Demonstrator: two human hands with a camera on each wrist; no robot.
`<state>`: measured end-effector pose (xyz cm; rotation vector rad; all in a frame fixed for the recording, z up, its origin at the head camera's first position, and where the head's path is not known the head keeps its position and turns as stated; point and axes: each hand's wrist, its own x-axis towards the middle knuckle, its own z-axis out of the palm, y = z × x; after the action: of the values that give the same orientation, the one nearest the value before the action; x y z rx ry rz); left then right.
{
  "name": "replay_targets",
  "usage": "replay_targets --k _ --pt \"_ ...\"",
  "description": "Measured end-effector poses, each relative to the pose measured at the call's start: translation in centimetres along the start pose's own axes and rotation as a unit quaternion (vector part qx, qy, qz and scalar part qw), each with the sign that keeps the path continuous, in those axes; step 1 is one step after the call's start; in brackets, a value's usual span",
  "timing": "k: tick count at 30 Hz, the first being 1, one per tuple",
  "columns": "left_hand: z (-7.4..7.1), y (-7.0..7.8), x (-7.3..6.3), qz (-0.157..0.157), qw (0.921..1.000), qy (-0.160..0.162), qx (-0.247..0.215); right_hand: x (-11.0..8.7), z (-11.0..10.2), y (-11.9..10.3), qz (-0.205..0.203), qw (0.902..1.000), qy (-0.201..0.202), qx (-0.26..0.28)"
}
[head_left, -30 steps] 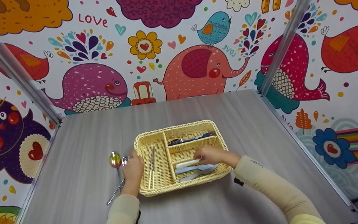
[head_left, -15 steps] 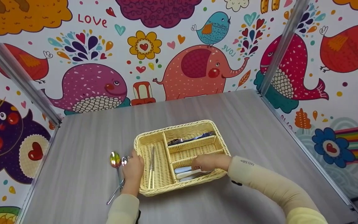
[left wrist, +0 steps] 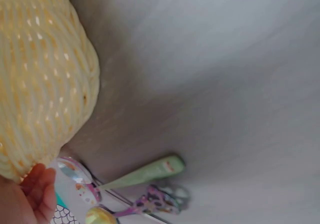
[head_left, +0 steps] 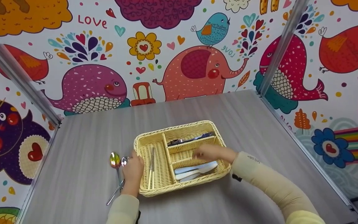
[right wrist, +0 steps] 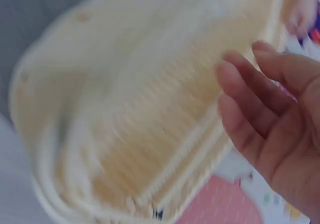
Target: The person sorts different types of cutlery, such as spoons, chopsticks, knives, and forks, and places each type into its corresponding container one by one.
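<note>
One basket [head_left: 182, 185] sat on the table [head_left: 82, 149]: two chopsticks [head_left: 152, 163] left, three knives [head_left: 195, 171] nearside. At least two spoons [head_left: 115, 160] lay outside. Left hand [head_left: 133, 170] gripped the left rim; right hand [head_left: 212, 152], fingers loosely bent, empty, hovered over the middle compartment.

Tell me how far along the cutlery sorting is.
Apparently done: knives, chopsticks and dark cutlery lie separated inside the basket. In hand: the left hand grips the basket's edge; the right hand hovers over the basket, holding nothing. Probably left: the spoons outside the basket, beside the left hand.
</note>
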<state>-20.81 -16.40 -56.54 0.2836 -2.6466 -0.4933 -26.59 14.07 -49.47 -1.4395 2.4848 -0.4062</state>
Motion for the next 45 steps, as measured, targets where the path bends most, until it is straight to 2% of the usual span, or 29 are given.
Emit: replay_targets --k 2,4,5,6,8,9,10,11,13,15,17,20,24,26,28,30,31,33,34,35,36,38,41,45 --pt "0.0 0.0 0.0 0.002 1.0 0.005 0.0 -0.2 -0.8 1.7 0.049 0.9928 0.108 0.017" --pt "0.0 0.1 -0.1 0.006 0.9999 0.013 0.004 -0.6 -1.4 3.3 0.134 0.9709 0.196 0.027" --pt "0.0 0.1 -0.1 0.007 0.9998 0.015 0.008 -0.8 -1.5 4.1 0.181 0.9572 0.223 0.034" --pt "0.0 0.0 -0.1 0.007 0.9997 0.02 0.012 -1.1 -1.5 4.8 0.232 0.9424 0.237 0.045" --pt "0.1 0.0 -0.1 0.01 0.9994 0.031 0.016 -1.8 -1.2 6.0 0.318 0.9177 0.229 0.061" --pt "0.2 0.0 -0.1 0.011 0.9992 0.034 0.017 -2.2 -1.0 6.3 0.348 0.9101 0.214 0.068" --pt "0.2 -0.1 -0.1 0.011 0.9992 0.035 0.018 -2.5 -0.5 6.7 0.366 0.9071 0.193 0.079" --pt "0.3 -0.1 -0.1 0.012 0.9991 0.038 0.018 -2.8 0.0 7.0 0.374 0.9062 0.172 0.098" --pt "0.3 -0.1 -0.1 0.012 0.9991 0.039 0.015 -3.4 1.1 7.6 0.36 0.9102 0.153 0.137" --pt "0.3 -0.1 -0.1 0.013 0.9991 0.037 0.015 -3.7 2.1 7.9 0.335 0.9141 0.155 0.168" --pt "0.4 -0.1 -0.2 0.017 0.9988 0.044 0.015 -3.9 2.9 8.2 0.32 0.9134 0.17 0.185" --pt "0.4 -0.1 -0.3 0.024 0.9976 0.063 0.014 -3.9 3.5 8.2 0.313 0.916 0.194 0.159" --pt "0.4 -0.1 -0.3 0.034 0.9966 0.074 0.014 -3.6 3.5 8.2 0.323 0.9156 0.194 0.141" --pt "0.2 -0.2 -0.2 0.036 0.9978 0.054 0.014 -3.5 4.0 9.1 0.313 0.9182 0.199 0.139" --pt "-0.2 -0.5 -0.1 0.029 0.9994 0.019 -0.006 -3.5 4.7 10.0 0.288 0.9275 0.204 0.124" --pt "-0.8 -1.0 0.0 -0.001 0.998 -0.019 -0.06 -3.5 6.9 13.3 0.248 0.9371 0.231 0.085" --pt "-1.1 -1.4 0.0 -0.025 0.9953 -0.031 -0.088 -3.5 7.4 14.2 0.24 0.9399 0.232 0.073" --pt "-1.6 -2.4 0.0 -0.074 0.9882 -0.035 -0.13 -3.4 7.9 15.2 0.236 0.9424 0.229 0.061" --pt "-1.8 -3.0 -0.1 -0.098 0.9844 -0.031 -0.143 -3.3 7.9 15.4 0.243 0.9399 0.231 0.066" --pt "-1.9 -3.7 -0.3 -0.121 0.9819 -0.026 -0.143 -3.4 7.6 15.0 0.25 0.9383 0.228 0.07" --pt "-2.0 -4.3 -0.4 -0.14 0.9805 -0.023 -0.135 -3.6 6.6 13.5 0.266 0.9343 0.219 0.09" --pt "-2.2 -5.5 -0.8 -0.165 0.9794 -0.029 -0.113 -3.8 5.1 10.8 0.284 0.931 0.208 0.094" --pt "-2.4 -6.9 -1.5 -0.191 0.9742 -0.08 -0.088 -3.9 3.8 8.3 0.298 0.927 0.21 0.086" --pt "-2.7 -8.0 -2.2 -0.204 0.9654 -0.151 -0.062 -3.5 3.9 8.0 0.31 0.9218 0.216 0.085"
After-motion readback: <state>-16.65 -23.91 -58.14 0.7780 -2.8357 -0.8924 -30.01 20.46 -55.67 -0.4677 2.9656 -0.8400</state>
